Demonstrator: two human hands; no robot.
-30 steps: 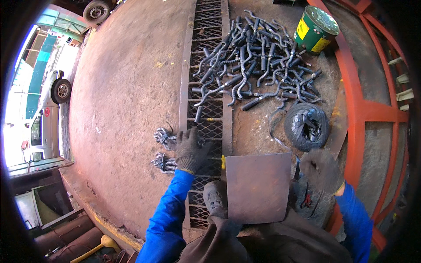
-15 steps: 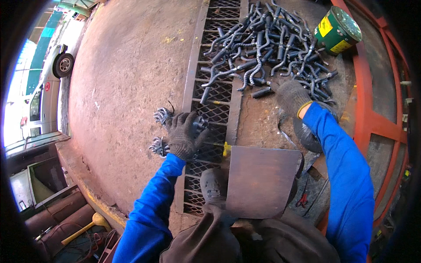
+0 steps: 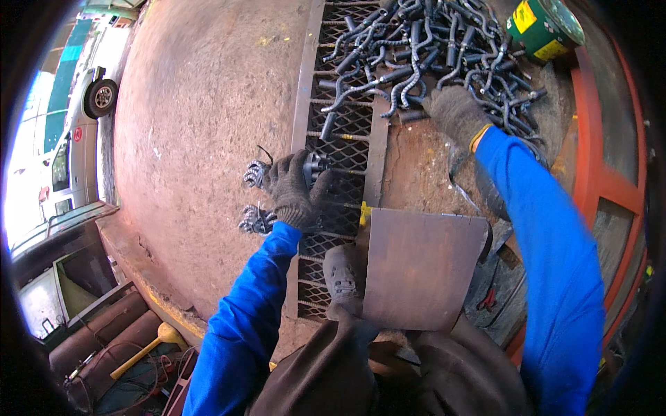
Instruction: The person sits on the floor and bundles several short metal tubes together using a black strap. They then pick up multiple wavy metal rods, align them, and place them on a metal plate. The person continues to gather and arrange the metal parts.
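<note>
Neither grip can be told: the left hand [image 3: 290,183] is spread over a bundle [image 3: 317,163], the right hand [image 3: 455,115] half-curled at tangled rods [image 3: 415,35], easily snagged if tugged.

Laid out around the metal plate [image 3: 424,270] — with a heap of bent rods [image 3: 415,59] partly over the grating [image 3: 345,186] at twelve o'clock, a bucket [image 3: 545,32] near it at one, rod bundles [image 3: 255,174] at ten — and scissors [image 3: 488,300] at four.

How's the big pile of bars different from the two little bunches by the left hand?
The pile spreads wide; the bunches are much smaller. The pile's bars point every which way; bars in the bunches lie packed together. The left hand partly covers the upper bunch, not the pile. Both have ribbed bars.
</note>
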